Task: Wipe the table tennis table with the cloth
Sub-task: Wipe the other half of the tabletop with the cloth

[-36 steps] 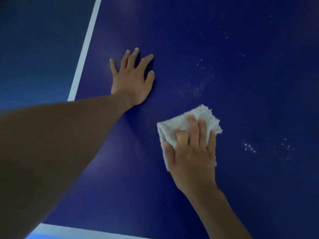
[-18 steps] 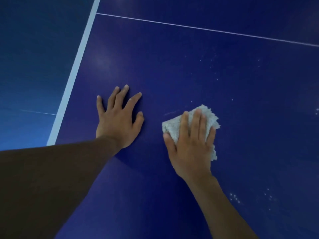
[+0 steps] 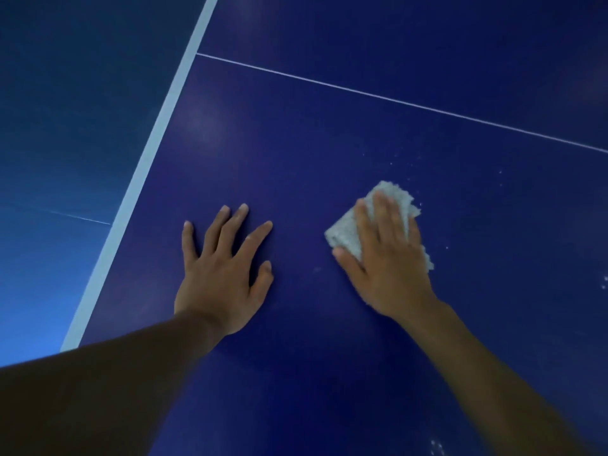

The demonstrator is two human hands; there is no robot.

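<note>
On the table tennis table (image 3: 329,133), the right hand (image 3: 391,268) presses flat on the cloth (image 3: 343,233), fingers straight, thumb along its near edge.

Change over the last second: the cloth has travelled away from the person and a little rightward. It sat nearer than the left hand (image 3: 220,278) and now lies level with it. The left hand stays planted, palm down, fingers spread, holding nothing. The hands are apart.

Judgement: a stroke is in progress, heading for the pale specks (image 3: 411,166) just beyond the cloth. The patch beside the left hand looks mostly clean, so the wiping is partly done.

Count:
- Hands: two.
- Cloth: one.
- White markings: two, a wide edge band (image 3: 154,153) and a thin line (image 3: 394,102).
- Speck groups: three, one beyond the cloth, one at the right border (image 3: 604,282), one by the right forearm (image 3: 437,446). Single specks are too small to count.
</note>
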